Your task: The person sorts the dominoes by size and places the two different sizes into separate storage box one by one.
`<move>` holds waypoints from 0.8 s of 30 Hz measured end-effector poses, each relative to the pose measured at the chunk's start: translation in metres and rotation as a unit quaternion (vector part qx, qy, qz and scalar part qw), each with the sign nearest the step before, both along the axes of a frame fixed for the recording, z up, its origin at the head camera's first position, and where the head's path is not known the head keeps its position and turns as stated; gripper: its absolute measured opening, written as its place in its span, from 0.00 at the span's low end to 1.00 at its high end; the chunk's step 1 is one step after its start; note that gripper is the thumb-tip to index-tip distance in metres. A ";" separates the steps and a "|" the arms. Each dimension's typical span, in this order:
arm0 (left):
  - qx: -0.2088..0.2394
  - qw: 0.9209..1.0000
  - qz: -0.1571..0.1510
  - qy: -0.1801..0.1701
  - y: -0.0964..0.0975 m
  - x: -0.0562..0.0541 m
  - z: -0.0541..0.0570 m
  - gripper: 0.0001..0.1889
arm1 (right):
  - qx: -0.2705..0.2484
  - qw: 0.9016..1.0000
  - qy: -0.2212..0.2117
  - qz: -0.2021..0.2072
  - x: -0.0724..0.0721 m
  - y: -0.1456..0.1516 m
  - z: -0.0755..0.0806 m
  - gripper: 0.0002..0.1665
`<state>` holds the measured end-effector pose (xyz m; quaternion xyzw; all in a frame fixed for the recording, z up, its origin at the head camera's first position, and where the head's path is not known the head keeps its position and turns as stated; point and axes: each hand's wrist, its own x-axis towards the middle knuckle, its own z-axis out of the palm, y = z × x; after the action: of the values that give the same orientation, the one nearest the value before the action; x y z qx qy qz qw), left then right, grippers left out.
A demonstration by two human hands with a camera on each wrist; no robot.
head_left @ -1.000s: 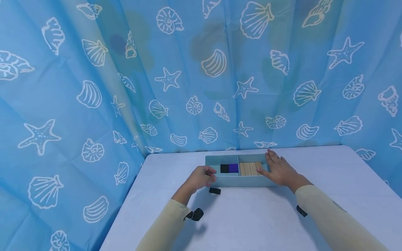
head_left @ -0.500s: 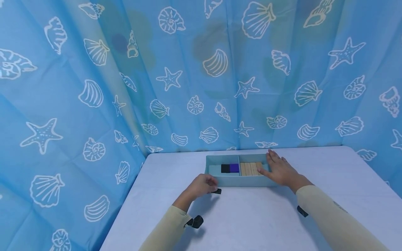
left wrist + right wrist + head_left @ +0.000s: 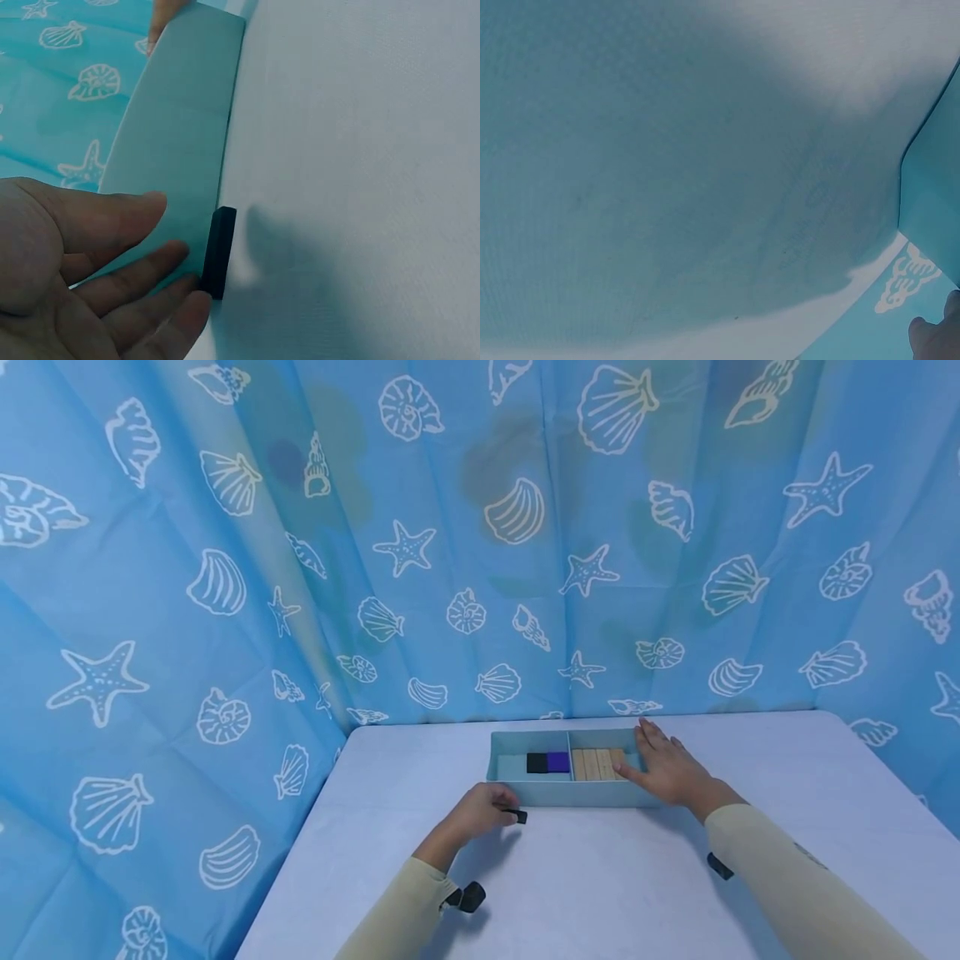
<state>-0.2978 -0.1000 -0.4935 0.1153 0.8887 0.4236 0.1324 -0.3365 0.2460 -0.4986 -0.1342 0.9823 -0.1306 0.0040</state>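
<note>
A light blue divided box [image 3: 585,794] stands near the back of the table. My left hand [image 3: 482,810] is at its front left corner, by a small black block [image 3: 522,817] lying on the table. In the left wrist view, my fingertips [image 3: 201,300] are at the near end of that black block [image 3: 220,251], while the thumb stays apart from it. My right hand [image 3: 670,770] rests on the box's right end, fingers extended over the rim. Inside, the left compartment has a black block [image 3: 537,763] beside a purple block [image 3: 558,762]; several wooden blocks [image 3: 592,764] line the right one.
A white cloth covers the table [image 3: 600,885]. Behind and to the left hangs a blue curtain [image 3: 450,510] with white shell and starfish prints. Black wrist devices [image 3: 471,897] are strapped at both sleeves.
My left hand has come down from the box's left rim to the loose black block, partly covering it. My right hand stays on the box's right end.
</note>
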 end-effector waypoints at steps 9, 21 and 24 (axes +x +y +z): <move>-0.014 0.999 -0.004 -0.034 0.002 0.005 -0.002 0.15 | -0.002 1.000 -0.006 -0.002 0.003 -0.003 0.001 0.60; -0.056 0.998 0.010 -0.014 0.010 0.003 -0.018 0.21 | -0.002 1.000 -0.018 -0.007 -0.002 0.000 0.001 0.60; -0.061 0.998 0.016 -0.016 0.012 0.002 -0.021 0.21 | -0.004 1.000 -0.021 -0.007 -0.001 0.001 0.002 0.60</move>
<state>-0.2960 -0.0878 -0.5144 0.0864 0.9122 0.3727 0.1467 -0.3376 0.2467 -0.4970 -0.1243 0.9824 -0.1373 0.0228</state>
